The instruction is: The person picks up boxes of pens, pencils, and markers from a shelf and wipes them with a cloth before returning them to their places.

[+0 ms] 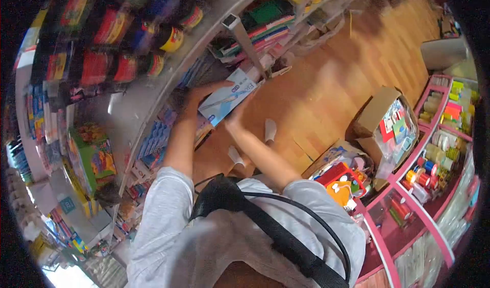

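Between my two hands is a flat white and light-blue box (pixel 223 102) with a slim pen-like picture and printed letters on it. My left hand (pixel 205 91) grips the box along its left and upper edge, with its fingers partly over the top face. On the lower right side, my right hand (pixel 238 115) is closed around the other edge, its fingers partly hidden and blurred. The box is tilted, held in front of the shelf's lower levels.
Close on the left, a shelf (pixel 133 158) carries yarn balls (pixel 125 67) and packets. Coloured folders (pixel 260 38) are stacked ahead. An open cardboard box (pixel 375 112) and a red-handled container (pixel 341 180) stand right, beside a pink rack (pixel 395 178) of ribbon spools. Wooden floor (pixel 311 104) lies between.
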`<state>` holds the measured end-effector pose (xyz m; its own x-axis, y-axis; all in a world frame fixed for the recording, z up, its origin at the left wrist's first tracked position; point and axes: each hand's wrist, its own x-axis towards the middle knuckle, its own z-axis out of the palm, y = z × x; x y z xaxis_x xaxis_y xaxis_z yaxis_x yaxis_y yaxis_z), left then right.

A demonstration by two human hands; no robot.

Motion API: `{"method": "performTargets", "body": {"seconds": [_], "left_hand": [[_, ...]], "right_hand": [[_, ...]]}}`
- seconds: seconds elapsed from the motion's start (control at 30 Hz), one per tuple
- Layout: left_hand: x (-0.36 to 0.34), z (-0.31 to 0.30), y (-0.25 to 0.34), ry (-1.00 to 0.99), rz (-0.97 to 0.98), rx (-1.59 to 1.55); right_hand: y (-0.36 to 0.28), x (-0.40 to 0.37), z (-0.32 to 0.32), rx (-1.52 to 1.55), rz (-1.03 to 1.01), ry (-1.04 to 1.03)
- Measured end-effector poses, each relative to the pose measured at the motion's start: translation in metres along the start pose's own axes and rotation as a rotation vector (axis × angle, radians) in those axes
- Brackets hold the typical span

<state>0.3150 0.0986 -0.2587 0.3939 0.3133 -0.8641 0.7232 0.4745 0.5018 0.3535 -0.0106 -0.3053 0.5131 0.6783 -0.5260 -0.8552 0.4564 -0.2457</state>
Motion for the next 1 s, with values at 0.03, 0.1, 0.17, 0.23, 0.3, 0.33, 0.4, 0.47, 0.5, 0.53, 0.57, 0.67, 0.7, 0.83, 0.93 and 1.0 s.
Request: {"method": "performTargets", "body": {"seconds": [0.03, 0.1, 0.17, 0.23, 0.3, 0.33, 0.4, 0.47, 0.5, 0.53, 0.57, 0.67, 0.7, 0.83, 0.93, 1.0], "left_hand": [[0.004, -0.007, -0.007, 0.073, -0.006, -0.04], [0.013, -0.022, -0.018, 0.104, -0.049, -0.036], [0.012, -0.03, -0.022, 0.127, -0.093, -0.035], [0.006, -0.035, -0.017, 0.309, 0.036, 0.096], [0.023, -0.05, -0.026, 0.288, 0.042, 0.116], [0.018, -0.046, -0.017, 0.262, 0.041, 0.141], [-0.026, -0.017, 0.025, 0.268, -0.059, 0.112], [-0.05, 0.001, 0.051, 0.27, -0.159, 0.076], [-0.053, 0.003, 0.054, 0.262, -0.157, 0.091], [-0.055, 0.004, 0.057, 0.257, -0.155, 0.106], [-0.058, 0.004, 0.057, 0.253, -0.157, 0.121], [-0.056, 0.0, 0.051, 0.252, -0.16, 0.153], [-0.042, -0.007, 0.037, 0.341, -0.143, 0.19], [-0.012, -0.026, 0.007, 0.178, -0.12, 0.068], [-0.015, -0.02, 0.008, 0.111, -0.325, -0.146], [-0.031, -0.01, 0.02, 0.24, -0.29, -0.177]], "right_hand": [[0.002, -0.004, 0.005, -0.017, 0.059, 0.039], [0.009, -0.003, 0.009, -0.031, 0.119, 0.085], [0.032, 0.014, -0.015, -0.004, 0.144, -0.003], [0.063, 0.043, -0.045, -0.107, 0.095, -0.002], [0.056, 0.033, -0.03, 0.001, 0.13, -0.129], [0.055, 0.031, -0.027, -0.001, 0.13, -0.131], [0.054, 0.03, -0.022, 0.039, 0.152, -0.079], [0.054, 0.03, -0.024, -0.005, 0.12, -0.068], [0.05, 0.028, -0.019, -0.044, 0.093, -0.06], [0.045, 0.024, -0.015, -0.048, 0.098, -0.062], [0.041, 0.019, -0.012, -0.066, 0.154, -0.011], [0.048, 0.02, -0.019, -0.092, 0.23, 0.03], [0.048, 0.021, -0.022, -0.094, 0.241, 0.026], [0.039, 0.021, -0.027, -0.111, 0.27, 0.015], [0.035, 0.019, -0.029, -0.139, 0.297, 0.014], [0.029, 0.022, -0.032, -0.167, 0.33, 0.003]]}}
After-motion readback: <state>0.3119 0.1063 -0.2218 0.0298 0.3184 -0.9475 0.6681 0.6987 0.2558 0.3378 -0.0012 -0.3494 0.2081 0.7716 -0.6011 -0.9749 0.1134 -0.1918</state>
